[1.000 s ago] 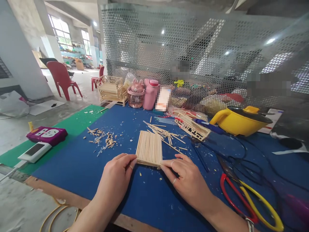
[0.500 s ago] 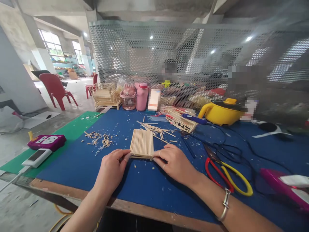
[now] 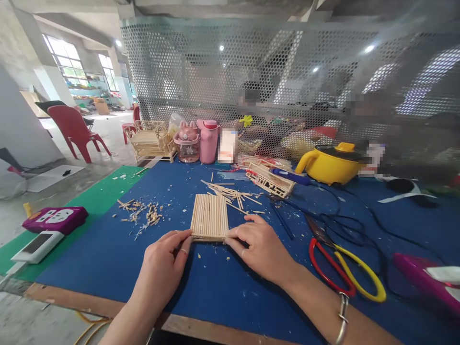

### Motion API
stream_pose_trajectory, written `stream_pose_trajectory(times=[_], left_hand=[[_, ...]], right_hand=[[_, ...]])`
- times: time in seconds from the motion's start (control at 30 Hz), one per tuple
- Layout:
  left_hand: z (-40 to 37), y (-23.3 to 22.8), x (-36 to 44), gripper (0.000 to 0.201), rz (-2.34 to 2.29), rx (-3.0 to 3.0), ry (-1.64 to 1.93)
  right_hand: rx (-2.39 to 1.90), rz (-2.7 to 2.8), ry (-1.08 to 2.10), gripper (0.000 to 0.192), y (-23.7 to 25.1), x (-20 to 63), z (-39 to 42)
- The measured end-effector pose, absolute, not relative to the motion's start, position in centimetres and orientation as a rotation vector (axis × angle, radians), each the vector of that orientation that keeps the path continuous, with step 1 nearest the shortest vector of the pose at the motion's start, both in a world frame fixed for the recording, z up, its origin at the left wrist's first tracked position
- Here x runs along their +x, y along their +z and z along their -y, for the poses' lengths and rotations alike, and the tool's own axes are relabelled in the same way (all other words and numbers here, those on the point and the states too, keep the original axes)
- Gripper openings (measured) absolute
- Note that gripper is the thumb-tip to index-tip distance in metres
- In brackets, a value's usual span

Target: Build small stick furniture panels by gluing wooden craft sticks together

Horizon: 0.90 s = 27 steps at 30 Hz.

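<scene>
Pinching wooden-stick panel (image 3: 209, 215) by near corners with left hand (image 3: 162, 259) and right hand (image 3: 259, 247), nearside of loose sticks (image 3: 232, 193) on blue bench (image 3: 215, 292). Likely light, stiff lengthwise, fragile at joints; best held by opposite edges.

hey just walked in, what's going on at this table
A person is pinching the near corners of a flat panel of pale sticks set side by side, the left hand at one corner and the right hand at the other. Loose sticks lie just beyond it on the blue tabletop, with broken bits off to the left. Scissors with red and yellow handles lie to the right, not in use.
</scene>
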<state>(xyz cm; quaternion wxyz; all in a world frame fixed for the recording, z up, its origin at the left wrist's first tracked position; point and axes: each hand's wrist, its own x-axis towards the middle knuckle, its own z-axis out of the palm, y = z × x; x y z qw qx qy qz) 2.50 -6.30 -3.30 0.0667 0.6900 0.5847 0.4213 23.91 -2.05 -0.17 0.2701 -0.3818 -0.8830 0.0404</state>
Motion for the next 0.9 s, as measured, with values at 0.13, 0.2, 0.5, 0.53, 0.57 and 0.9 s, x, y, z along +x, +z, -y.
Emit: stream_pose_trajectory(times=[0.13,0.2,0.5,0.53,0.57,0.9], left_hand=[[6.2,-3.6,2.4,0.023,-1.755,2.062,1.271],[6.1,-3.6,2.3,0.022,-1.766,2.047,1.262],[6.2,-2.9,2.7,0.022,-1.843,1.959,1.155],[6.2,-2.6,2.6,0.023,-1.853,1.966,1.118],[6.1,-2.1,2.6,0.024,-1.861,1.990,1.063],[3.9,-0.1,1.2,0.026,-1.654,2.192,0.737]], right_hand=[[-1.025,2.354,0.137,0.013,-0.4,23.9,1.8],[-1.009,2.345,0.146,0.012,-0.4,24.0,1.8],[-1.021,2.321,0.152,0.010,-0.5,23.8,1.9],[-1.018,2.325,0.149,0.010,-0.5,23.8,1.9],[-1.012,2.329,0.141,0.010,-0.5,23.8,1.9],[-1.078,2.246,0.068,0.011,-1.3,24.2,1.7]])
